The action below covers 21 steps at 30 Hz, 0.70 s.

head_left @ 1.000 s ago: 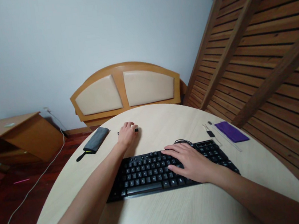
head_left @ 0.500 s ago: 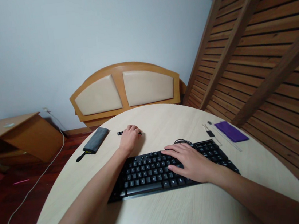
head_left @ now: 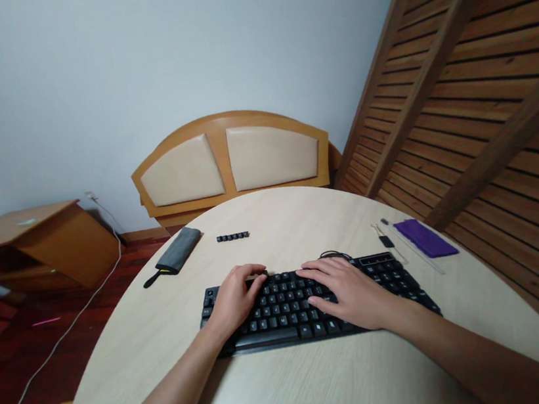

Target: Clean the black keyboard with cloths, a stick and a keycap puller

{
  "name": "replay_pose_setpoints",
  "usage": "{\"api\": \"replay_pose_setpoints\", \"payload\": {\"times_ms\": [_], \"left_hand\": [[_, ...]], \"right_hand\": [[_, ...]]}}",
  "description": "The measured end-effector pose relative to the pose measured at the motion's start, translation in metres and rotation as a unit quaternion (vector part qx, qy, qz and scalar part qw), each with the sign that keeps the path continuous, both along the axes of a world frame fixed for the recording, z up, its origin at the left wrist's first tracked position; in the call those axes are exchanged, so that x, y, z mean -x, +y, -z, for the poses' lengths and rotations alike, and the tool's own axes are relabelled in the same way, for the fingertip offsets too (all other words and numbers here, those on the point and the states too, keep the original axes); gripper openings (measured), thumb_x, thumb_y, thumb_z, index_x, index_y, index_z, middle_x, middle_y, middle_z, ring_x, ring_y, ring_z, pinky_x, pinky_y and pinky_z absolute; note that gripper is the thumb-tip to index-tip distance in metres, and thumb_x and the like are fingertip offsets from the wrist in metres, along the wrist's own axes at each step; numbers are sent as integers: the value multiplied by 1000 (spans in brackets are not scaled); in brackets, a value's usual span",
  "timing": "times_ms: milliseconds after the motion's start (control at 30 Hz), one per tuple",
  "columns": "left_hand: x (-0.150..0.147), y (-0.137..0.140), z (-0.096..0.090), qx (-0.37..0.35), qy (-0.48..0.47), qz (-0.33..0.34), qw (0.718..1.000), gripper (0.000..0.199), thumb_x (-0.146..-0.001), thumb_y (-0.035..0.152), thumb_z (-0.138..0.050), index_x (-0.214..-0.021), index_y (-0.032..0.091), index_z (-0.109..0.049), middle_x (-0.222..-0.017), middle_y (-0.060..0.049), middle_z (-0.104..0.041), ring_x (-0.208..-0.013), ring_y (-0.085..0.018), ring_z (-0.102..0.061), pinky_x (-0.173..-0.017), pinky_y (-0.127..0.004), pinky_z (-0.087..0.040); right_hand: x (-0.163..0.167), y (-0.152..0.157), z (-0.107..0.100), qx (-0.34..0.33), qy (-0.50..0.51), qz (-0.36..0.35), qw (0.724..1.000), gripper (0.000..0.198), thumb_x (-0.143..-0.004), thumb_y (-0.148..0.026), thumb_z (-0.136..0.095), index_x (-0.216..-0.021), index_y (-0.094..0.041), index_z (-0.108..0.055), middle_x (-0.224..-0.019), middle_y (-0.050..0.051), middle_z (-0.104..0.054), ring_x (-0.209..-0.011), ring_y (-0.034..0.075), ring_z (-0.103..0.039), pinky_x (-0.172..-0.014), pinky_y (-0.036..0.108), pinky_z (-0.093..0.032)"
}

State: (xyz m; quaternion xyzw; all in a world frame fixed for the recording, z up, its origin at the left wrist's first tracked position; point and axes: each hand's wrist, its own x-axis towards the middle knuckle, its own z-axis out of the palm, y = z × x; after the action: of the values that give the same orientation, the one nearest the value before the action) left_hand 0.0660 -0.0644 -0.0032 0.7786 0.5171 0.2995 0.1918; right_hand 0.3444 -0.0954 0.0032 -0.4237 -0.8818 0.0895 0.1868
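A black keyboard [head_left: 284,334] lies on the round pale wooden table [head_left: 294,391], tilted slightly, with its far right part showing beyond my wrist. My left hand [head_left: 237,301] is over its left half, thumb and index finger pinched together at the top row around a dark keycap [head_left: 266,273], mostly hidden by the fingertips. My right hand [head_left: 344,289] rests flat on the right-middle keys, fingers stretched toward the top edge and thumb apart. Beyond the keyboard, several black keycaps [head_left: 233,237] stand in a short row.
A grey pouch [head_left: 179,249] with a black strap lies at the left. On the right are a purple cloth [head_left: 426,237], a thin pale stick [head_left: 423,254] and a small black-and-wire tool [head_left: 383,238]. The keyboard's coiled cable [head_left: 335,255] sits behind it.
My left hand has come back from the keycap row to the keyboard's top row, uncovering the row. My right hand has stayed on the keyboard. The view has shifted slightly.
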Motion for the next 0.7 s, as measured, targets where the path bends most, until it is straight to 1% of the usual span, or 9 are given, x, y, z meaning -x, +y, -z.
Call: {"api": "replay_pose_setpoints", "payload": {"times_ms": [133, 300, 567, 700], "left_hand": [[1, -2, 4, 17, -24, 2, 1000, 18, -95, 31, -60, -106, 23, -71, -108, -5, -75, -104, -24, -68, -96, -42, -52], [1, -1, 6, 18, -10, 13, 1000, 18, -95, 34, -60, -105, 25, -72, -108, -3, -76, -104, -24, -68, -96, -42, -51], [0, -3, 1, -2, 0, 43, 999, 18, -96, 30, -58, -105, 25, -74, -107, -4, -77, -103, -24, -68, -97, -44, -52], [0, -3, -1, -10, 5, 62, 998, 19, -97, 26, -58, -106, 24, -74, -108, -4, -76, -104, -22, -67, -97, -41, -51]], "right_hand": [[0, 0, 1, 3, -3, 1, 1000, 47, -97, -45, -56, -140, -26, -56, -141, 8, -60, -126, 28, -54, -109, 50, -39], [0, 1, 0, 2, 3, 1, 1000, 48, -95, -44, -57, -140, -27, -57, -140, 8, -61, -126, 28, -55, -109, 50, -40], [0, 1, -1, 2, 7, -1, 1000, 47, -96, -43, -57, -139, -27, -57, -139, 8, -61, -125, 28, -55, -108, 51, -41], [0, 1, 0, 1, 2, -3, 1000, 47, -96, -44, -57, -140, -27, -56, -140, 8, -60, -126, 29, -55, -108, 52, -41]]}}
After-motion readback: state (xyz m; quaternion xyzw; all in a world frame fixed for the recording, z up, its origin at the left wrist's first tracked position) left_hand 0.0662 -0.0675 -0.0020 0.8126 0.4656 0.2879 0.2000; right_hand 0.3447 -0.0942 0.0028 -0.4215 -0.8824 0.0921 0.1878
